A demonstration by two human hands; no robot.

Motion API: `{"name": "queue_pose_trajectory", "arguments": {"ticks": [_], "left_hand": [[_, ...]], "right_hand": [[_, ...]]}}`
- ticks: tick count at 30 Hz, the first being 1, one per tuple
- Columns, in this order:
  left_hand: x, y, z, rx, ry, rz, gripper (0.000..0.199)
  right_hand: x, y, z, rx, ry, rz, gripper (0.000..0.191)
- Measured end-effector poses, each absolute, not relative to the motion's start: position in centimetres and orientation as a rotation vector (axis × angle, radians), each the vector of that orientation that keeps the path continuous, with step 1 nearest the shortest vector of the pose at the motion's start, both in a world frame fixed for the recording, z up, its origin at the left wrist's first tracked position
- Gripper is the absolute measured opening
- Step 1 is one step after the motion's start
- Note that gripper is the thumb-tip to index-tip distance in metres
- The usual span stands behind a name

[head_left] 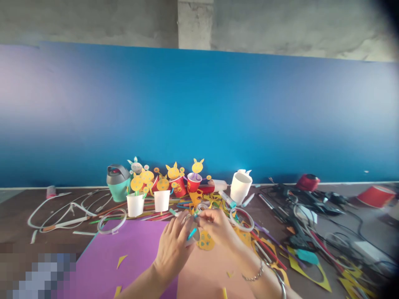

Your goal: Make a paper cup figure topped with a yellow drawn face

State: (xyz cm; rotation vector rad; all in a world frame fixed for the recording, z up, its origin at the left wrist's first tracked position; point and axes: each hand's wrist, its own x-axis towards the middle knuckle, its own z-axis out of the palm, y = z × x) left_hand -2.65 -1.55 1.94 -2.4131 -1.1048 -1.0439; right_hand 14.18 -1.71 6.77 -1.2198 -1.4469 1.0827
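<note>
Over the coloured paper, my left hand (pixel 178 236) and my right hand (pixel 216 226) meet with curled fingers. A thin bright teal stick (pixel 192 234) pokes out by my left thumb, beside something pale that the fingers partly hide. The fingertips of my right hand are pinched together at a small bluish piece, too small to name. Just below the right hand lies a yellow paper face (pixel 205 240) with drawn features. Under the hands are a purple sheet (pixel 124 243) and a pale orange sheet (pixel 202 276).
Behind stand white cups (pixel 135 205) and red cups (pixel 193 182) with yellow animal-face figures, plus a large white cup (pixel 241 187). A teal container (pixel 119 182) and white cables (pixel 57 207) are left. Tape rolls (pixel 242 219), paper scraps, a glue gun (pixel 301 238) and black cables lie right.
</note>
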Motion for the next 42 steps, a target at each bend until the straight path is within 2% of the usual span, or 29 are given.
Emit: {"name": "queue_pose_trajectory", "arguments": {"ticks": [22,26,30,34,36,40,42], "left_hand": [[-2.7,-1.6,0.9,-2.537,-1.164,-1.177,0.064],[-2.5,-1.6,1.3,-2.758,-1.285,-1.422,0.061],[-2.4,-1.5,2.3,-2.919,-1.547,-1.819,0.058],[-2.3,-1.3,2.4,-2.981,-1.643,-2.333,0.060],[-2.3,-1.1,2.1,-2.958,-1.687,-2.564,0.063],[-2.4,-0.8,1.9,-2.938,-1.775,-2.705,0.065],[-2.6,-0.8,2.0,-2.945,-1.784,-2.716,0.065]], "right_hand": [[14.0,-2.3,7.6,-1.276,-1.530,0.980,0.018],[14.4,-2.3,7.8,-1.338,-1.626,0.804,0.013],[15.5,-1.6,7.8,-1.387,-1.663,0.682,0.011],[17.5,-0.4,7.3,-1.508,-1.634,0.611,0.018],[18.5,0.1,7.0,-1.686,-1.682,0.414,0.023],[19.4,0.3,6.6,-1.958,-1.804,-0.094,0.016],[19.1,0.1,6.4,-1.917,-1.929,-0.006,0.016]]}}
